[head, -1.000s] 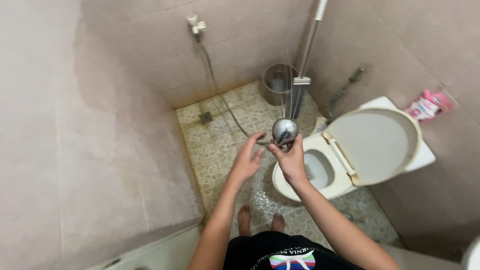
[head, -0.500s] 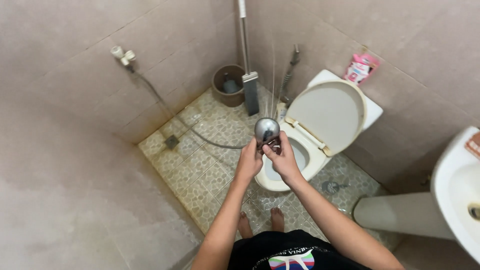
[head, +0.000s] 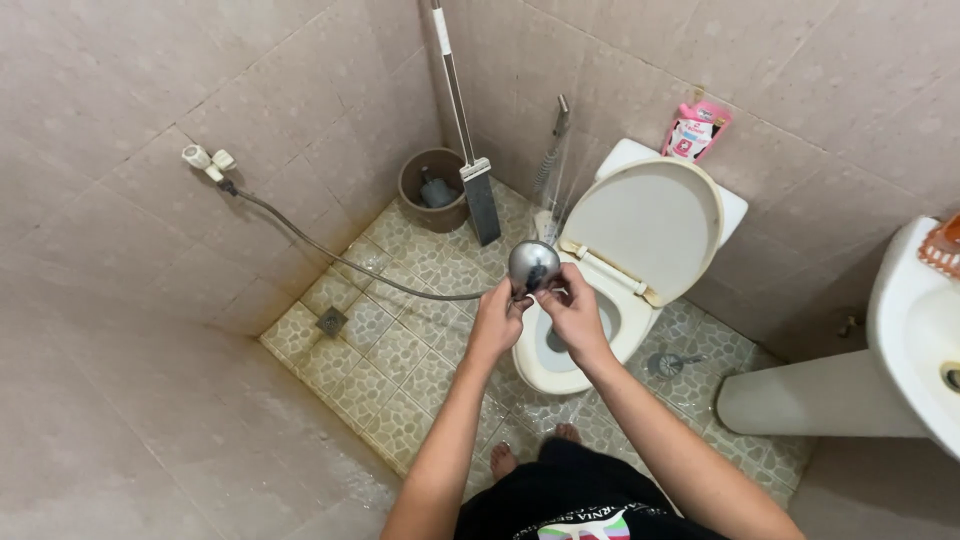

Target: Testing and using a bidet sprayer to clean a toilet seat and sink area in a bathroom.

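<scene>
A round chrome shower head [head: 533,264] is held up in front of me over the white toilet bowl [head: 545,362]. Thin jets of water rise from it toward the back wall. My left hand [head: 497,318] grips it from the left, just below the head. My right hand [head: 574,310] closes on its lower right side. A grey hose [head: 330,250] runs from the head across the floor up to a white wall tap [head: 207,160]. The toilet lid [head: 644,226] stands raised.
A brown bucket [head: 432,188] sits in the back corner beside a long-handled flat mop [head: 468,150]. A bidet sprayer [head: 553,148] hangs on the wall, a pink pouch [head: 696,128] on the cistern. A floor drain [head: 332,321] lies left, a white basin [head: 915,340] at right.
The view has swung right and slightly down. My left hand, apart from the shower head one second ago, now holds it together with my right hand.
</scene>
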